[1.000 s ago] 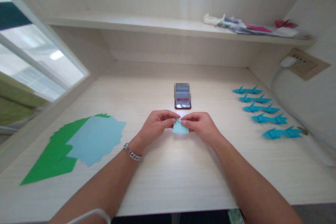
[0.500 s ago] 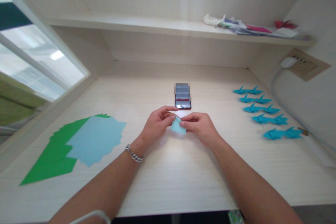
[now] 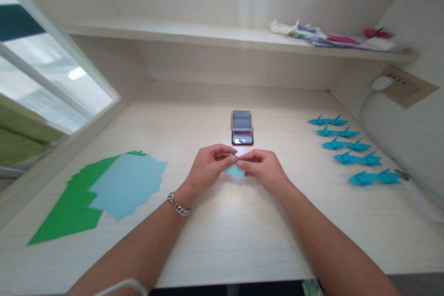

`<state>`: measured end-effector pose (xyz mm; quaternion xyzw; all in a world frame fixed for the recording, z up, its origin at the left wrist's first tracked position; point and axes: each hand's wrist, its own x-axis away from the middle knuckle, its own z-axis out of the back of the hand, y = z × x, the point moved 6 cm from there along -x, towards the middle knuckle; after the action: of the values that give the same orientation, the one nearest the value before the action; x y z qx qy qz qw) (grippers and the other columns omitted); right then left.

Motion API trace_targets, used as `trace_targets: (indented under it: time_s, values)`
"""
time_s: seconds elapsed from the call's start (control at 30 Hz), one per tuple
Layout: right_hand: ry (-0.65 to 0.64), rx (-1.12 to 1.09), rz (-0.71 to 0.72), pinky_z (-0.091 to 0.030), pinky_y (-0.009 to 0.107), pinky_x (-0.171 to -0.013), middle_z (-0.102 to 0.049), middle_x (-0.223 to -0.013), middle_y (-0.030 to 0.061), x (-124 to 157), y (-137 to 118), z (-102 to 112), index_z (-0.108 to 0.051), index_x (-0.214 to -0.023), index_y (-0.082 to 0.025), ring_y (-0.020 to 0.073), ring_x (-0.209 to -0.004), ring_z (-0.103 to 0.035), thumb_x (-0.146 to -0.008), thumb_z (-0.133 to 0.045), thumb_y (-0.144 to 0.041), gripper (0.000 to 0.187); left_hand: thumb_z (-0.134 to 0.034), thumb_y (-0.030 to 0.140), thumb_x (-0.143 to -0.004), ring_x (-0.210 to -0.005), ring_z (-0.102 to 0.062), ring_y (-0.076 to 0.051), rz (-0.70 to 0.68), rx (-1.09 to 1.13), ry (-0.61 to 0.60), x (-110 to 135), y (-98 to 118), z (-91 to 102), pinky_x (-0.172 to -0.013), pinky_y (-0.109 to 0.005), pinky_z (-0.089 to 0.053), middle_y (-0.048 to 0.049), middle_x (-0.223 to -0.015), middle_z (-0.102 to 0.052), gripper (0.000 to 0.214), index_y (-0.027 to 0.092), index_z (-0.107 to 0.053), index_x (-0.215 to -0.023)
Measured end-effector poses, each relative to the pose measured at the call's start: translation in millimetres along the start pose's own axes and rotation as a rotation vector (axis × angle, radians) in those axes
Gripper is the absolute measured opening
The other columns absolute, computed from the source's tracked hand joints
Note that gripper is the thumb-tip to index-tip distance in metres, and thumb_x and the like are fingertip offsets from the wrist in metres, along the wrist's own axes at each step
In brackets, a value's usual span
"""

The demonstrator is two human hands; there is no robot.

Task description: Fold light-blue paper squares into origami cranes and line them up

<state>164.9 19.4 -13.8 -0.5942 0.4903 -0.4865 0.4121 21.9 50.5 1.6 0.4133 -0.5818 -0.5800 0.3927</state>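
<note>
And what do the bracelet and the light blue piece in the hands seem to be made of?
Bracelet: probably metal, polished and silvery; its chunky links catch highlights.
Light blue piece: most likely paper, matte; it looks thin, without glare.

**Pale wood-grain bench (image 3: 277,245), shelved**

Bench: surrounds the fingers (image 3: 227,162); glossy bright patch (image 3: 231,212) just nearer than them.
Back panel (image 3: 225,62): pale, upright, beyond the fingers.
Shelf (image 3: 173,27): one, pale, higher and beyond.
Window (image 3: 62,74): well left of the fingers, slanting, bright; pale frame (image 3: 113,108).
Side wall (image 3: 416,14): whitish, well right; beige socket plate (image 3: 412,90), plug (image 3: 381,83) inserted.
</note>
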Motion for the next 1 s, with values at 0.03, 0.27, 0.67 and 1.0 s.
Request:
trace_targets:
  time_s: [0.03, 0.27, 0.67, 1.0]
  values:
    - [0.002, -0.017, -0.016, -0.053, 0.03, -0.061, -0.069, -0.069, 0.0037, 0.2, 0.4, -0.3, -0.072, -0.074, -0.016, 0.0155, -0.065, -0.063, -0.058, -0.08, -0.034, 0.025, -0.074, 0.026, -0.069, -0.066, -0.064, -0.014, 0.003, -0.003, 0.005, 0.0, 0.5, 0.5, -0.062, -0.024, -0.05, -0.0057, -0.077, -0.071, 0.025, 0.013, -0.069, -0.09]
    - [-0.015, -0.036, -0.009, -0.053, 0.03, -0.06, -0.068, -0.068, 0.0036, -0.3, 1.5, -2.2, -0.072, -0.075, -0.015, 0.0146, -0.062, -0.062, -0.058, -0.081, -0.031, 0.025, -0.073, 0.026, -0.07, -0.064, -0.063, -0.013, 0.02, -0.026, 0.013, -0.7, 0.9, 2.1, -0.058, -0.022, -0.049, -0.0054, -0.075, -0.071, 0.023, 0.013, -0.07, -0.088]
    - [-0.003, -0.062, -0.04, -0.052, 0.03, -0.059, -0.068, -0.066, 0.0032, -1.5, 6.5, -1.1, -0.071, -0.073, -0.015, 0.0146, -0.06, -0.062, -0.053, -0.083, -0.03, 0.027, -0.072, 0.023, -0.07, -0.065, -0.064, -0.014, 0.029, -0.023, 0.025, -0.9, 0.8, 1.2, -0.058, -0.023, -0.049, -0.0061, -0.076, -0.072, 0.018, 0.014, -0.071, -0.085]
    - [0.011, -0.111, -0.074, -0.052, 0.032, -0.062, -0.067, -0.064, 0.0024, -0.2, 6.4, -3.1, -0.07, -0.07, -0.016, 0.0149, -0.061, -0.062, -0.049, -0.085, -0.028, 0.028, -0.072, 0.025, -0.07, -0.066, -0.065, -0.015, 0.015, -0.045, 0.035, -0.6, 0.5, 2.0, -0.058, -0.024, -0.05, -0.0065, -0.077, -0.073, 0.018, 0.014, -0.071, -0.085]
